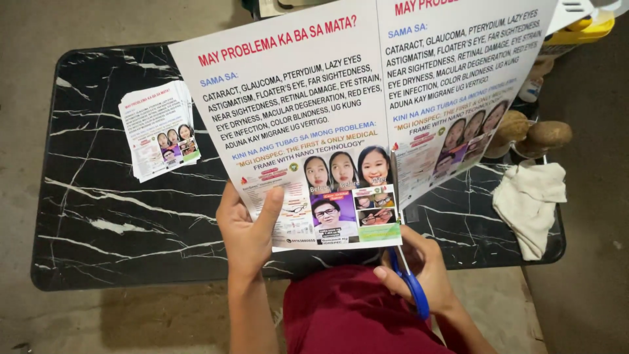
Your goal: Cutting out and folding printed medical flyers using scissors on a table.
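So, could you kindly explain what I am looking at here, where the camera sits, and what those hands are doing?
There is no machine here: a person works with two bare hands, and the single picture comes from a camera worn on their head, looking down. The left hand grips the lower left edge of a large printed sheet that carries two identical leaflets side by side. The right hand holds blue-handled scissors, whose blades sit at the sheet's bottom edge, on the line between the two leaflets. Below lies a black marble-patterned table. On its left rests a small stack of cut leaflets. On its right lie a crumpled white cloth and some brown rounded things, possibly potatoes.
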